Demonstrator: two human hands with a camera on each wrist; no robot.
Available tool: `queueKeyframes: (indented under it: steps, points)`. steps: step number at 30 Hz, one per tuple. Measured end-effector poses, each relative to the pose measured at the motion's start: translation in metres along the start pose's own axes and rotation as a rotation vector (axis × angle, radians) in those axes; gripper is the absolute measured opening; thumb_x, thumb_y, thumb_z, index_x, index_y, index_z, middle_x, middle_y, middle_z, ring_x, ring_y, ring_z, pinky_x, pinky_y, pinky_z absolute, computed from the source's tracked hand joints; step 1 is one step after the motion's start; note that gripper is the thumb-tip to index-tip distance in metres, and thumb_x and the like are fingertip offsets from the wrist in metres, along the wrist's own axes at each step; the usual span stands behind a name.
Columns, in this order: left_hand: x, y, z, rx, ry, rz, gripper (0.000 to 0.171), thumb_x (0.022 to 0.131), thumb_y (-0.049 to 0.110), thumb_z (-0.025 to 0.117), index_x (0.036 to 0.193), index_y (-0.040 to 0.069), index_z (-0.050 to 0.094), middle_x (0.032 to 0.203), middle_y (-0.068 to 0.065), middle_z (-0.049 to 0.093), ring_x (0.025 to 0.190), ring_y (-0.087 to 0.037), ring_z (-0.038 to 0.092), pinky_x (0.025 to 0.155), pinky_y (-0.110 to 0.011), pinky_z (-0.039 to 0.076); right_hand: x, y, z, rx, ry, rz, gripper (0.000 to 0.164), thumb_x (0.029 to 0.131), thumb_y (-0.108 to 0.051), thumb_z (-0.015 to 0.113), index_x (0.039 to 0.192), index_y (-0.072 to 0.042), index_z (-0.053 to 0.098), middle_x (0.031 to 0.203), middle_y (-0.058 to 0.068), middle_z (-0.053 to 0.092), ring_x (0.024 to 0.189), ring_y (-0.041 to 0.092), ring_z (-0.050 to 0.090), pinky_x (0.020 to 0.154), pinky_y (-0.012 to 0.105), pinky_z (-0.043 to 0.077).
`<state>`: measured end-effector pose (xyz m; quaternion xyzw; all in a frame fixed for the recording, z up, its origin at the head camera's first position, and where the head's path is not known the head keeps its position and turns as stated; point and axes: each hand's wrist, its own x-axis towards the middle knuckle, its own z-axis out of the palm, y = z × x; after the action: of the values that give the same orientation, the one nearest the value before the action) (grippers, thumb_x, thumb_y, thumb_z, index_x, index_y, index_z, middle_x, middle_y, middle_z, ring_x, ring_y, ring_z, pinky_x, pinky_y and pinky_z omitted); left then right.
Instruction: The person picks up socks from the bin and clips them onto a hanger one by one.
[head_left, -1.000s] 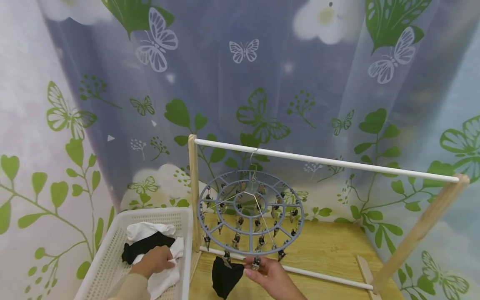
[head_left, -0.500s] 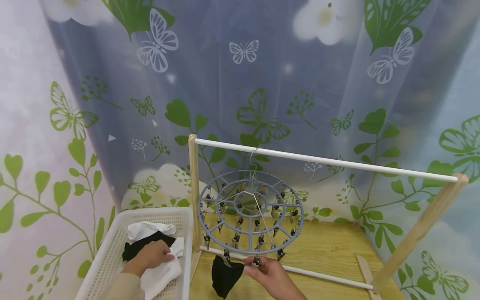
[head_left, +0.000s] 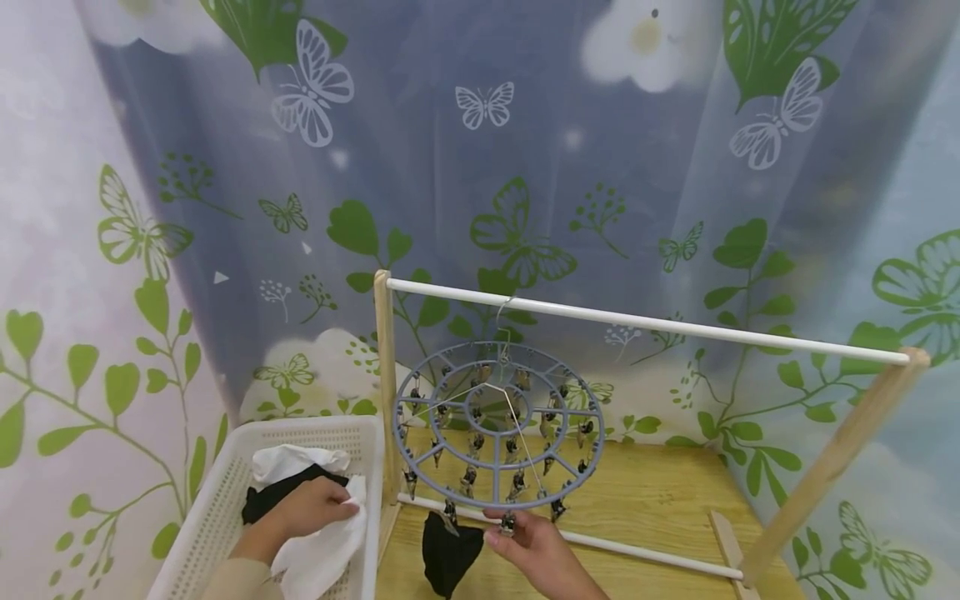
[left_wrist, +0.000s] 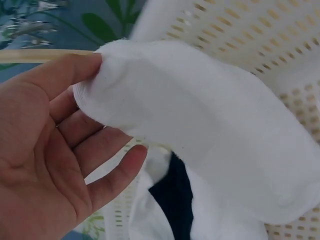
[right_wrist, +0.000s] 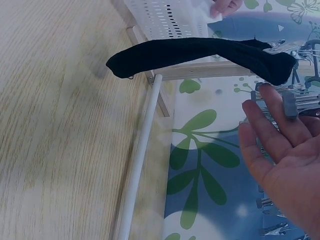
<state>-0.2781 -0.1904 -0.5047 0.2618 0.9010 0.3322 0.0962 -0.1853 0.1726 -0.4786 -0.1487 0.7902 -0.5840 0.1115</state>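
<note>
My left hand (head_left: 307, 507) is over the white basket, pinching the cuff of a white sock (left_wrist: 200, 110) between thumb and fingers. The rest of that sock hangs down into the basket. At the front edge of the round grey clip hanger (head_left: 498, 467), my right hand (head_left: 540, 550) holds a metal clip (head_left: 507, 523). Just left of it a black sock (head_left: 450, 550) hangs from another clip; the right wrist view shows this black sock (right_wrist: 200, 54) close to my fingertips, with the clip (right_wrist: 300, 102) at my fingers.
The basket (head_left: 225, 492) also holds a black sock (head_left: 262, 498) and more white cloth (head_left: 300, 460). A drying rack with a white top rail (head_left: 645, 318) and wooden posts (head_left: 836, 467) carries the hanger. Beneath lies a wood-grain tabletop (head_left: 637, 492); a patterned curtain (head_left: 420, 167) stands behind.
The left hand has shifted slightly and drawn the white sock up, so more of it hangs straight below the fingers. The right hand keeps its place at the clip.
</note>
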Motion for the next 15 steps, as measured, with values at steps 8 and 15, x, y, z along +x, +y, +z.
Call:
queueKeyframes:
  steps: [8, 15]
  points:
    - [-0.001, 0.023, -0.006, -0.096, -0.002, 0.095, 0.045, 0.094, 0.024, 0.06, 0.059, 0.006, 0.037, 0.056, 0.007, 0.028, 0.049, -0.006, 0.021, 0.049, -0.023, 0.023, -0.001, -0.002, -0.003, 0.016, -0.014, -0.039, 0.041, 0.099, -0.028, 0.052, 0.124, 0.003, 0.056, 0.12, 0.025, 0.062, 0.108, 0.032, 0.06, 0.089, 0.046, 0.051]
    - [-0.002, 0.039, -0.001, -0.227, -0.096, 0.131, 0.045, 0.096, 0.023, 0.057, 0.062, 0.001, 0.036, 0.054, 0.008, 0.026, 0.047, -0.006, 0.019, 0.048, -0.024, 0.024, 0.0, -0.003, -0.004, 0.033, -0.007, -0.017, 0.042, 0.096, -0.032, 0.056, 0.122, 0.001, 0.058, 0.119, 0.021, 0.063, 0.108, 0.029, 0.06, 0.089, 0.045, 0.051]
